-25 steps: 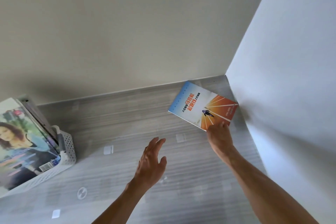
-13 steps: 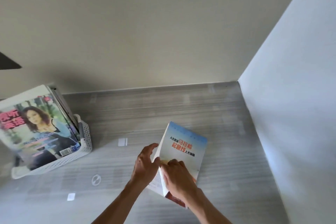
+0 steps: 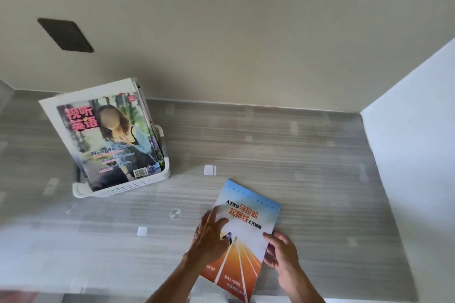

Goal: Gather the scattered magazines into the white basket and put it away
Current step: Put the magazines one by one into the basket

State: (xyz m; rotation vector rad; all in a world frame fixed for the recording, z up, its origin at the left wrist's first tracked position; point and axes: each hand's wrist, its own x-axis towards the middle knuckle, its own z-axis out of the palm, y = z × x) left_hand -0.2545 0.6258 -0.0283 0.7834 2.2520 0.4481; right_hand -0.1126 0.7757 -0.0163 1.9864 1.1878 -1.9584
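A blue and orange magazine point(image 3: 248, 226) with red Chinese lettering is held over the grey table, near its front edge. My left hand point(image 3: 209, 236) grips its left edge, fingers lying over the cover. My right hand point(image 3: 282, 252) holds the right edge. The white perforated basket point(image 3: 138, 186) stands at the left of the table. Several magazines stand upright in it, the front one point(image 3: 110, 138) showing a woman on its cover.
The grey wood-grain table point(image 3: 307, 167) meets a beige wall at the back and a white wall point(image 3: 413, 130) on the right. Small white tape squares point(image 3: 209, 170) and a clear round sticker point(image 3: 175, 214) lie on it. A dark plate point(image 3: 66, 35) sits on the back wall.
The magazine came from the far right corner toward the front of the table. My left hand, empty a second ago, now grips it too. The view has swung left, showing more of the basket.
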